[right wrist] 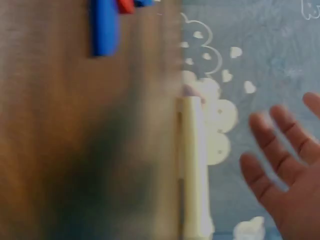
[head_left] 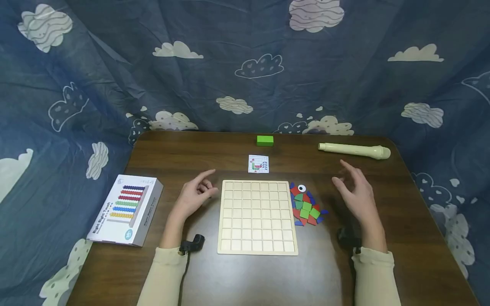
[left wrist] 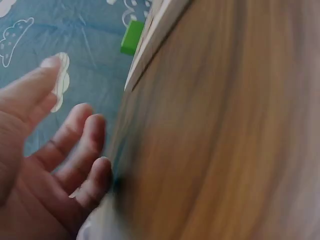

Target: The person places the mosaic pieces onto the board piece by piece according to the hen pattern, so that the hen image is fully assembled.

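A square wooden grid board [head_left: 257, 217] with rows of shallow cells lies on the table between the two hands. My left hand [head_left: 193, 193] hovers just left of it, fingers loosely bent and holding nothing; the left wrist view shows the same relaxed hand [left wrist: 65, 165]. To the board's right is a cluster of red, green and blue flat pieces [head_left: 306, 206] with a round eye-like piece [head_left: 302, 188] on top. My right hand [head_left: 356, 193] is held right of the pieces, thumb and fingers apart, with nothing in its grasp. Behind the board lies a small pattern card [head_left: 258, 164].
A green block [head_left: 265, 141] sits near the table's back edge. At the back right lies a cream microphone-shaped stick [head_left: 354, 150]. A white box [head_left: 124, 210] with a bead-rack picture stands at the left edge. A blue cloud-print curtain [head_left: 214, 93] hangs behind the table.
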### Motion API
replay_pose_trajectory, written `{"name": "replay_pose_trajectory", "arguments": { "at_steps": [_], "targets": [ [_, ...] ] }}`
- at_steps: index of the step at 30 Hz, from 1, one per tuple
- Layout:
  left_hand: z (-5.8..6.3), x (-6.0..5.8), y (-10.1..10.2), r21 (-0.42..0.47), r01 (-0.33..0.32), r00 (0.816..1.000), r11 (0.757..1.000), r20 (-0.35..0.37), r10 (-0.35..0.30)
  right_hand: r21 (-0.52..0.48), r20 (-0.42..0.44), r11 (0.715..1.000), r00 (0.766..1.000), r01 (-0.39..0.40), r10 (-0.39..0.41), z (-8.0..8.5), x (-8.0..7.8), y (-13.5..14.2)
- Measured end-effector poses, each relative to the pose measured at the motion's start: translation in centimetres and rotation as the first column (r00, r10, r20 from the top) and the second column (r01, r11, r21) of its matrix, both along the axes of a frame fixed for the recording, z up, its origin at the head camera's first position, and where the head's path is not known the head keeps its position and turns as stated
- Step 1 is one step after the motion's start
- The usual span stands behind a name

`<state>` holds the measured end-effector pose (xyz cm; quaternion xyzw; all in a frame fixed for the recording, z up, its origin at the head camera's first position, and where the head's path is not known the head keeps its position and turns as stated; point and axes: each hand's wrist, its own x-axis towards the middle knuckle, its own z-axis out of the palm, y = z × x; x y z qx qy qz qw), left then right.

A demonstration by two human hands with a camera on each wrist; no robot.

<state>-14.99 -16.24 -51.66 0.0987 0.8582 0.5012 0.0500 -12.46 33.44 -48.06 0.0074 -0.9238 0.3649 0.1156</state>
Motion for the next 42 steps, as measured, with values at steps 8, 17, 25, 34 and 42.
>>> {"name": "replay_pose_trajectory", "arguments": {
  "at_steps": [8, 17, 25, 34, 42],
  "targets": [
    [-0.7, 0.4, 1.1, 0.055, 0.036, 0.961, 0.998, 0.272, -0.050, -0.078, 0.183, 0.992, 0.977, -0.095, 0.108, -2.8, -0.1, -0.7],
    [-0.5, 0.4, 1.9, -0.013, 0.098, 0.924, 0.995, 0.373, -0.086, 0.069, 0.413, 0.976, 0.896, -0.208, 0.162, -3.5, -0.7, -2.3],
    [-0.5, 0.2, 2.1, -0.002, 0.071, 0.912, 0.997, 0.404, -0.064, 0.136, 0.472, 0.965, 0.871, -0.222, 0.134, -3.5, -1.1, -3.2],
    [-0.5, 0.3, 2.2, -0.017, 0.062, 0.909, 0.998, 0.413, -0.049, 0.146, 0.488, 0.963, 0.863, -0.225, 0.128, -3.5, -0.8, -3.2],
    [-0.5, 0.2, 2.2, -0.027, 0.056, 0.911, 0.998, 0.409, -0.040, 0.199, 0.456, 0.968, 0.889, -0.154, 0.048, -3.9, -1.0, -3.7]
  ]
}}
